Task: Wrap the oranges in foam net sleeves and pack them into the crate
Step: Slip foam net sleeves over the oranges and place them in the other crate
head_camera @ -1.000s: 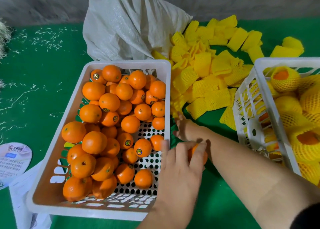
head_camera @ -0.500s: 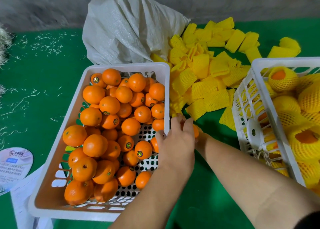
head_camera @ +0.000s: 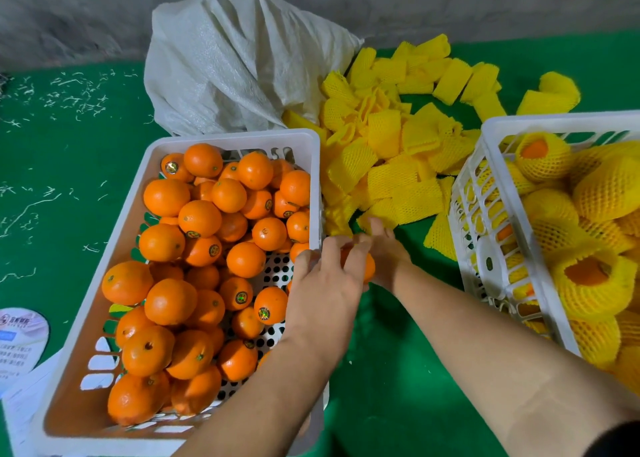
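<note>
My left hand [head_camera: 329, 283] grips a bare orange [head_camera: 362, 266] over the green surface, just right of the white crate [head_camera: 235, 136] full of bare oranges [head_camera: 199, 217]. My right hand [head_camera: 386, 245] lies just beyond that orange. Its fingers stretch out to the near edge of the pile of yellow foam net sleeves [head_camera: 391, 152] and touch one sleeve [head_camera: 367, 219]; part of the hand is hidden behind the orange. At the right, a second white crate [head_camera: 554, 121] holds several oranges wrapped in sleeves [head_camera: 592, 276].
A crumpled white woven sack [head_camera: 242, 58] lies behind the left crate. Printed paper labels [head_camera: 20, 335] sit at the lower left. Thin white shreds are scattered over the green surface [head_camera: 52, 179]. A grey wall runs along the back.
My left hand has carried the orange forward and right, away from the crate's edge toward the sleeve pile. My right hand has come back into sight with its fingers at the pile's near edge.
</note>
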Available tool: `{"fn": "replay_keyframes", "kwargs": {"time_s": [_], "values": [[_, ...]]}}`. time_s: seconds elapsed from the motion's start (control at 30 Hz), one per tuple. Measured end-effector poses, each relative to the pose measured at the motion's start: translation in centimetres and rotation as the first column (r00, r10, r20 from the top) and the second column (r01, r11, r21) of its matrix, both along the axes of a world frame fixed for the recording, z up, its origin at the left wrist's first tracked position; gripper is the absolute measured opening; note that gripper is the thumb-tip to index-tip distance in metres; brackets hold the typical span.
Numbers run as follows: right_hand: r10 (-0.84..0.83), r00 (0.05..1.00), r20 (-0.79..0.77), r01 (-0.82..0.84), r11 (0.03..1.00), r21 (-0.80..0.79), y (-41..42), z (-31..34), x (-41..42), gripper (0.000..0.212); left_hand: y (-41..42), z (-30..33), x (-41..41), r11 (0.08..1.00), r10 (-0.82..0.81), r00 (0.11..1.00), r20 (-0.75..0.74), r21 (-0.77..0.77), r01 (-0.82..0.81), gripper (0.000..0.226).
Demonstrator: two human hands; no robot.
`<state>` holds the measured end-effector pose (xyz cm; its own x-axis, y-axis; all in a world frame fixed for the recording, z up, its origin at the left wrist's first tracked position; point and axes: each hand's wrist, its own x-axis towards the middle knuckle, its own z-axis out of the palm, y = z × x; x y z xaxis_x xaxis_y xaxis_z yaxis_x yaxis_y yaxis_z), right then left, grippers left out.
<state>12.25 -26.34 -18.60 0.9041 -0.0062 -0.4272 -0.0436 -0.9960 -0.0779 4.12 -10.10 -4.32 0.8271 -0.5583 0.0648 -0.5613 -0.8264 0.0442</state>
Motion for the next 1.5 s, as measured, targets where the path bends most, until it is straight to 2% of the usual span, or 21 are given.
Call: {"fn": "replay_keyframes", "kwargs": {"time_s": [0.07,0.13,0.2,0.3,0.37,0.4,0.47,0.53,0.57,0.63,0.73,0.83,0.93,1.03,1.07,1.13,1.2,1.23,1.33,1.43,1.5], "values": [[-0.171,0.985,-0.007,0.170,0.982,-0.079,-1.5,-0.6,-0.2,0.049,-0.5,-0.4,0.4,0.999,0.029,1.000,-0.007,-0.039,-0.029,0.066],[-0.217,0.973,-0.080,0.209,0.974,-0.090,-2.7,-1.1,-0.4,0.062,-0.9,-1.2,0.6,0.997,0.032,0.999,0.003,-0.077,-0.031,0.061],[-0.323,0.943,-0.075,0.326,0.945,0.030,-3.1,-1.7,-0.4,0.068,-0.9,-1.8,0.6,0.994,0.031,0.999,0.028,-0.105,-0.028,0.060],[-0.527,0.850,0.001,0.491,0.793,0.361,-3.1,-1.7,-0.9,0.062,-0.8,-2.0,0.8,0.996,0.016,0.998,0.064,-0.094,-0.010,0.061],[-0.666,0.736,0.120,0.436,0.601,0.670,-2.4,-0.9,-2.1,0.041,-0.8,-2.2,1.0,0.988,0.017,0.998,0.057,-0.157,-0.008,0.061],[-0.767,0.629,0.124,0.388,0.448,0.806,-1.6,0.0,-3.2,0.026,-0.7,-2.1,1.1,0.977,0.014,1.000,0.020,-0.214,-0.009,0.060],[-0.907,0.421,-0.011,0.284,0.120,0.951,0.1,2.6,-5.7,0.022,-0.2,-1.9,1.2,0.938,-0.004,0.996,-0.087,-0.346,-0.026,0.057],[-0.926,0.302,-0.228,0.166,-0.185,0.969,1.5,5.2,-8.2,0.029,0.1,-1.6,1.2,0.877,-0.008,0.985,-0.170,-0.475,-0.075,0.055],[-0.894,0.306,-0.326,0.112,-0.307,0.945,2.0,6.3,-9.3,0.032,0.3,-1.4,0.9,0.828,-0.010,0.975,-0.224,-0.548,-0.117,0.055],[-0.769,0.445,-0.459,0.053,-0.489,0.871,2.8,8.5,-11.5,0.035,0.6,-0.9,-0.1,0.674,-0.047,0.943,-0.331,-0.707,-0.215,0.055],[-0.557,0.657,-0.509,0.030,-0.655,0.755,3.6,11.3,-14.3,0.033,0.9,-0.2,-2.3,0.424,-0.126,0.876,-0.466,-0.823,-0.378,0.053],[-0.431,0.720,-0.543,0.042,-0.755,0.655,4.4,13.0,-15.8,0.035,1.4,-0.1,-4.4,0.254,-0.233,0.779,-0.582,-0.809,-0.529,0.051],[-0.415,0.708,-0.571,0.094,-0.747,0.658,5.4,13.8,-16.8,0.029,2.4,-0.3,-5.3,0.173,-0.342,0.672,-0.657,-0.747,-0.642,0.063],[-0.395,0.746,-0.536,0.112,-0.719,0.686,6.1,14.3,-17.9,0.035,3.7,0.1,-5.2,0.061,-0.442,0.628,-0.640,-0.721,-0.691,0.086],[-0.441,0.750,-0.493,0.112,-0.650,0.752,6.3,14.4,-18.2,0.036,4.1,0.2,-5.3,0.048,-0.465,0.622,-0.630,-0.720,-0.692,0.095],[-0.624,0.710,-0.326,0.061,-0.407,0.912,6.9,14.6,-18.4,0.030,4.2,0.6,-5.7,0.049,-0.456,0.624,-0.635,-0.718,-0.694,0.103],[-0.792,0.605,-0.084,-0.004,-0.108,0.994,7.5,14.5,-18.4,0.018,3.8,0.5,-6.0,0.071,-0.426,0.629,-0.650,-0.718,-0.693,0.096],[-0.820,0.573,0.000,-0.026,-0.018,1.000,7.7,14.3,-18.3,0.013,3.7,0.3,-6.2,0.089,-0.416,0.639,-0.647,-0.728,-0.679,0.086],[-0.793,0.606,0.067,0.013,0.094,0.996,7.8,14.5,-18.3,0.027,3.4,0.2,-6.3,0.074,-0.404,0.651,-0.643,-0.732,-0.677,0.055],[-0.742,0.653,0.152,0.036,0.231,0.972,7.5,14.6,-18.6,0.020,3.3,0.2,-6.4,0.042,-0.383,0.648,-0.659,-0.713,-0.700,0.054],[-0.751,0.619,0.231,0.009,0.301,0.954,7.5,14.7,-18.9,0.016,3.2,0.1,-6.5,0.044,-0.368,0.650,-0.664,-0.711,-0.702,0.048]]}}
